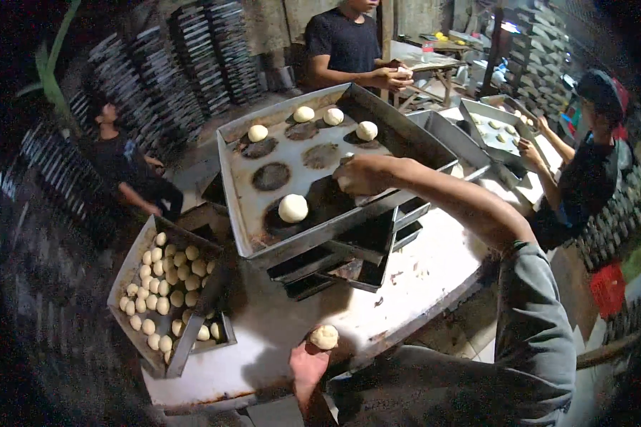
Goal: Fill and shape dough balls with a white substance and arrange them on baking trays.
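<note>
Palm up near the table's front edge, my left hand point(308, 364) holds a round ball of pale dough point(324, 337) at its fingers. My right hand point(363, 176) reaches across into a large, worn metal tray point(292, 151), low over its right half. Its fingers are curled together; whatever they may hold is hidden. Inside that tray sit several dough balls, the nearest one point(293, 208) left of my right hand and another point(367, 131) just beyond it. Dark round stains mark the tray's bottom. It rests on stacked metal trays point(367, 274).
At left stands a metal tray point(132, 270) crowded with smaller dough balls point(164, 287). One person point(345, 53) works across the table, another point(595, 167) handles a dough tray point(502, 146) at right, and a third point(117, 160) sits at left. Crumbs lie on the white tabletop point(441, 245).
</note>
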`<state>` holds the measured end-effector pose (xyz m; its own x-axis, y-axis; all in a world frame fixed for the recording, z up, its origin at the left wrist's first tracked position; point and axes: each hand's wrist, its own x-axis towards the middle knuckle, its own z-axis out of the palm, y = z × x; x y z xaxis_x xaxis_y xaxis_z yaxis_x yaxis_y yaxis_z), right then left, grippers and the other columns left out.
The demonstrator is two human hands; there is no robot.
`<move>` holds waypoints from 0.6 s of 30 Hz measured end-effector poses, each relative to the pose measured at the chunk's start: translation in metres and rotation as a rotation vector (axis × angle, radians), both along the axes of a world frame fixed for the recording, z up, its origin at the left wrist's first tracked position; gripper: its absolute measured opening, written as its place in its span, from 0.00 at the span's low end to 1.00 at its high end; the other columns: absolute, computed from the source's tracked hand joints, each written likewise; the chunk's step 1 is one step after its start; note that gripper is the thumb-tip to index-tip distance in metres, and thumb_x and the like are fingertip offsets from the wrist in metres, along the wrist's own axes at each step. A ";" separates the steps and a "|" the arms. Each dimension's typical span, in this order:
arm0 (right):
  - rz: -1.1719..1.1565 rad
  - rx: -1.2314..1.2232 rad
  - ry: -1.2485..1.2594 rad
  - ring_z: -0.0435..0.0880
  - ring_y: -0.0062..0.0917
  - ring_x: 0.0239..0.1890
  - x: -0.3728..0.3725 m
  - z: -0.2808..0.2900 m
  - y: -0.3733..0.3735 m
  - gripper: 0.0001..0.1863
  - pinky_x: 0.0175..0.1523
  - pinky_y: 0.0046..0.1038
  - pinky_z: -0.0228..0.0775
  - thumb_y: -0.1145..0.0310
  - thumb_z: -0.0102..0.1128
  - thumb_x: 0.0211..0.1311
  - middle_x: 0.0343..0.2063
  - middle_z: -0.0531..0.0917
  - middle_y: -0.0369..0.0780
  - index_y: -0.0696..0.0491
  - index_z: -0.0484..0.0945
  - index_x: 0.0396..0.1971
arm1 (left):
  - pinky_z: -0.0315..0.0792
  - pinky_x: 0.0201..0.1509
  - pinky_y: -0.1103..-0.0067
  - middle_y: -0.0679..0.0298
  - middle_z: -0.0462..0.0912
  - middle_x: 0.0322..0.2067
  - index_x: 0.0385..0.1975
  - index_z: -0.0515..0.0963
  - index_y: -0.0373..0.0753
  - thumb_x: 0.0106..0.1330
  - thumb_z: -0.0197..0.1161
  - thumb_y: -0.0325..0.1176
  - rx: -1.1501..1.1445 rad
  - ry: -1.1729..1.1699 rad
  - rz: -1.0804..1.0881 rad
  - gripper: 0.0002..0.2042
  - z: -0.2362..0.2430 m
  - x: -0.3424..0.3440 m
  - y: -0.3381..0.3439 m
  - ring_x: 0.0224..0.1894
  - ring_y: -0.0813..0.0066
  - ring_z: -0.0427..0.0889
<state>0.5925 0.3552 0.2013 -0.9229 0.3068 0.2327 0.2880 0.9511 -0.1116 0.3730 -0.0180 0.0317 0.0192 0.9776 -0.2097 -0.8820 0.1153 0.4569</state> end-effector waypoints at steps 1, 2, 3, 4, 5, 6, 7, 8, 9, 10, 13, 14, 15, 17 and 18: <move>-0.105 -0.046 -0.189 0.72 0.36 0.47 -0.019 0.009 -0.004 0.26 0.52 0.31 0.63 0.52 0.46 0.54 0.43 0.73 0.47 0.56 0.67 0.47 | 0.71 0.37 0.75 0.55 0.74 0.42 0.49 0.65 0.30 0.54 0.49 0.35 -0.008 0.011 0.036 0.22 0.001 0.012 -0.008 0.39 0.67 0.74; -0.216 -0.084 -0.380 0.71 0.37 0.49 -0.032 0.026 -0.015 0.27 0.53 0.31 0.62 0.51 0.44 0.55 0.44 0.73 0.48 0.57 0.65 0.47 | 0.66 0.27 0.83 0.58 0.74 0.41 0.51 0.64 0.33 0.57 0.50 0.31 -0.076 0.260 0.029 0.21 0.002 0.021 -0.016 0.31 0.76 0.71; -0.189 -0.080 -0.369 0.71 0.37 0.49 -0.035 0.041 -0.027 0.27 0.53 0.31 0.62 0.51 0.44 0.55 0.44 0.73 0.48 0.57 0.65 0.47 | 0.61 0.16 0.91 0.61 0.75 0.40 0.53 0.63 0.36 0.59 0.51 0.27 -0.145 0.510 0.020 0.20 0.004 0.024 -0.023 0.22 0.85 0.68; -0.127 0.053 -0.334 0.70 0.37 0.50 -0.026 0.056 -0.038 0.28 0.54 0.31 0.62 0.50 0.42 0.56 0.45 0.71 0.49 0.58 0.64 0.48 | 0.68 0.24 0.86 0.60 0.75 0.40 0.53 0.63 0.35 0.58 0.53 0.26 0.008 0.718 -0.158 0.21 0.010 0.019 -0.020 0.29 0.81 0.73; -0.059 0.187 -0.299 0.68 0.37 0.51 -0.022 0.064 -0.046 0.29 0.54 0.31 0.62 0.49 0.40 0.58 0.47 0.70 0.49 0.59 0.63 0.49 | 0.69 0.31 0.84 0.59 0.75 0.41 0.53 0.63 0.35 0.59 0.53 0.28 0.019 0.619 -0.074 0.20 0.012 0.036 -0.022 0.34 0.79 0.73; -0.047 0.186 -0.294 0.68 0.37 0.51 -0.028 0.058 -0.041 0.29 0.54 0.31 0.62 0.49 0.40 0.58 0.47 0.70 0.49 0.59 0.63 0.49 | 0.70 0.39 0.81 0.59 0.74 0.42 0.53 0.63 0.35 0.60 0.54 0.31 0.025 0.520 0.012 0.20 0.012 0.054 -0.026 0.39 0.76 0.74; -0.091 0.091 -0.459 0.68 0.37 0.52 -0.038 0.051 -0.032 0.30 0.55 0.31 0.61 0.48 0.39 0.59 0.48 0.69 0.49 0.60 0.61 0.50 | 0.70 0.39 0.81 0.59 0.74 0.42 0.53 0.63 0.35 0.60 0.54 0.31 0.023 0.521 0.021 0.20 0.002 0.059 -0.031 0.39 0.76 0.74; -0.143 0.002 -0.633 0.67 0.37 0.52 -0.042 0.058 -0.032 0.31 0.55 0.31 0.60 0.48 0.38 0.60 0.50 0.67 0.48 0.61 0.60 0.51 | 0.67 0.45 0.80 0.60 0.74 0.43 0.52 0.63 0.34 0.59 0.55 0.34 -0.028 0.736 -0.060 0.22 -0.007 0.066 -0.028 0.42 0.74 0.73; -0.148 0.012 -0.643 0.67 0.37 0.52 -0.037 0.065 -0.035 0.31 0.55 0.31 0.60 0.48 0.38 0.60 0.50 0.67 0.48 0.61 0.60 0.51 | 0.64 0.51 0.78 0.61 0.74 0.43 0.52 0.64 0.33 0.58 0.57 0.37 -0.076 0.949 -0.143 0.23 -0.015 0.072 -0.024 0.45 0.72 0.72; -0.183 -0.027 -0.294 0.67 0.38 0.52 -0.025 0.071 -0.040 0.29 0.55 0.32 0.60 0.50 0.43 0.57 0.49 0.68 0.49 0.60 0.63 0.49 | 0.64 0.51 0.78 0.61 0.74 0.43 0.52 0.64 0.33 0.58 0.57 0.37 -0.061 0.937 -0.142 0.23 -0.021 0.074 -0.021 0.45 0.72 0.72; -0.300 0.092 0.581 0.68 0.40 0.51 0.007 0.103 -0.105 0.23 0.55 0.33 0.60 0.59 0.56 0.52 0.48 0.68 0.50 0.57 0.69 0.44 | 0.66 0.50 0.77 0.59 0.74 0.43 0.51 0.64 0.33 0.56 0.58 0.33 0.254 1.021 -0.212 0.23 -0.013 0.087 -0.020 0.44 0.71 0.73; -0.237 0.108 0.776 0.70 0.36 0.49 0.024 0.100 -0.124 0.19 0.53 0.31 0.62 0.64 0.57 0.51 0.46 0.70 0.48 0.57 0.70 0.42 | 0.67 0.50 0.78 0.59 0.74 0.42 0.46 0.66 0.31 0.56 0.57 0.28 0.022 0.736 -0.173 0.18 -0.018 0.100 -0.034 0.44 0.72 0.73; -0.291 -0.173 1.007 0.72 0.30 0.45 0.045 0.081 -0.150 0.17 0.49 0.26 0.64 0.72 0.57 0.50 0.40 0.72 0.44 0.57 0.70 0.41 | 0.68 0.49 0.78 0.59 0.75 0.41 0.45 0.67 0.30 0.54 0.54 0.23 0.081 0.530 -0.252 0.16 -0.018 0.109 -0.030 0.42 0.72 0.74; -0.420 -0.278 1.072 0.75 0.23 0.33 0.097 0.004 -0.191 0.08 0.41 0.20 0.65 0.78 0.49 0.52 0.29 0.77 0.38 0.58 0.72 0.35 | 0.70 0.49 0.77 0.59 0.76 0.38 0.41 0.70 0.30 0.48 0.45 0.15 0.170 0.418 -0.347 0.18 -0.021 0.131 -0.015 0.40 0.71 0.76; -0.587 -0.462 0.964 0.75 0.21 0.31 0.116 -0.031 -0.220 0.08 0.40 0.20 0.65 0.72 0.48 0.57 0.28 0.79 0.38 0.59 0.74 0.33 | 0.69 0.49 0.77 0.59 0.76 0.39 0.41 0.70 0.30 0.50 0.46 0.15 0.154 0.403 -0.355 0.17 -0.025 0.147 -0.008 0.41 0.72 0.76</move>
